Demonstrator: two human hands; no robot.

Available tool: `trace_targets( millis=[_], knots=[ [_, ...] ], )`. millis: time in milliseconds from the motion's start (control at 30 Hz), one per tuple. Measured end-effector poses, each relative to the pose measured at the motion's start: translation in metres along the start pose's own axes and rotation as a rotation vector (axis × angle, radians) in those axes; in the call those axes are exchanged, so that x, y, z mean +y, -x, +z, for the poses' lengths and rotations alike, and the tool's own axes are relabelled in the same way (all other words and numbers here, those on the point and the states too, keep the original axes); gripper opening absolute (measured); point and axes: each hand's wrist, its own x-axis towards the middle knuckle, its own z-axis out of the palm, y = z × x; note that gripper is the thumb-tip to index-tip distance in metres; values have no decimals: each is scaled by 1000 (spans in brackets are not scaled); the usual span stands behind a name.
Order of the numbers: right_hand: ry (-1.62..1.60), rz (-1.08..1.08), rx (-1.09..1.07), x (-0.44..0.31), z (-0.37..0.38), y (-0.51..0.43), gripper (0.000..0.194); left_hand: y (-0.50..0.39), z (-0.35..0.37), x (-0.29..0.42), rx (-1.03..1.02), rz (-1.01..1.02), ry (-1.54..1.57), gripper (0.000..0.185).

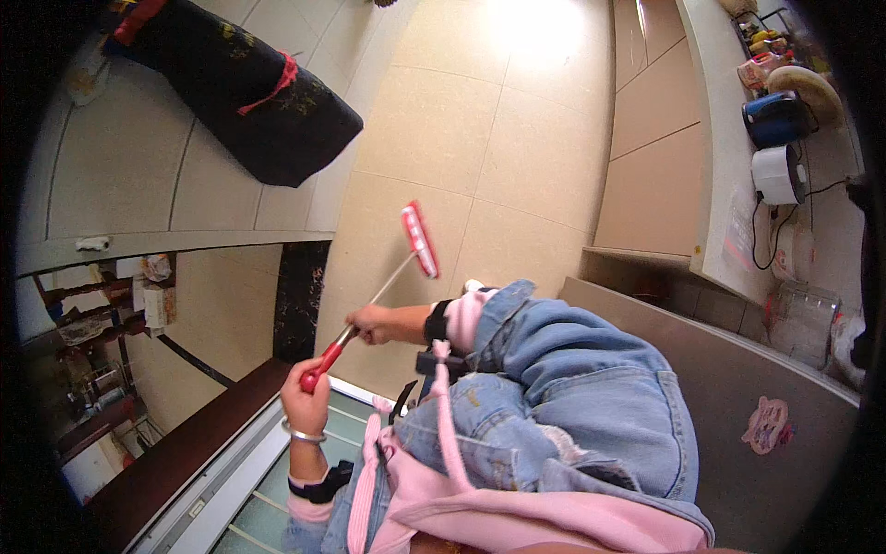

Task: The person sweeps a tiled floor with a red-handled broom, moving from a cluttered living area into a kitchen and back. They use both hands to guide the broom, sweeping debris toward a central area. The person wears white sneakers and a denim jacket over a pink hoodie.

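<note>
Both my hands hold a mop with a red grip and a thin metal pole. My left hand [305,398], with a silver bangle at the wrist, is closed around the red grip [328,360] near its end. Farther down, my right hand [372,324] grips the metal pole [391,285]. The red and white mop head [420,240] is slightly blurred over the beige tiled floor [443,166]; whether it touches the tiles is hard to tell.
A dark cloth with a red band [270,104] hangs at the upper left. On the right counter [720,173] stand a blue appliance [775,118], a white appliance [779,174] and cables. A grey panel [692,388] flanks me. A doorway with a dark threshold [299,298] opens leftward.
</note>
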Motion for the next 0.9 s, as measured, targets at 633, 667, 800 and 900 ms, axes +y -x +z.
trace_targets(
  millis=[633,667,800,900],
  knots=[
    [-138,-264,486,-241,-412,5,27,-283,334,99,-453,218,202,22],
    [-20,-162,478,-249,-408,-7,24,-286,329,101,-473,120,245,24],
    [866,-419,-16,-263,-358,-42,22,-280,277,105,-346,-225,357,30],
    [830,-186,-152,-261,-288,-63,21,-259,236,104,-177,-343,322,30]
  ],
)
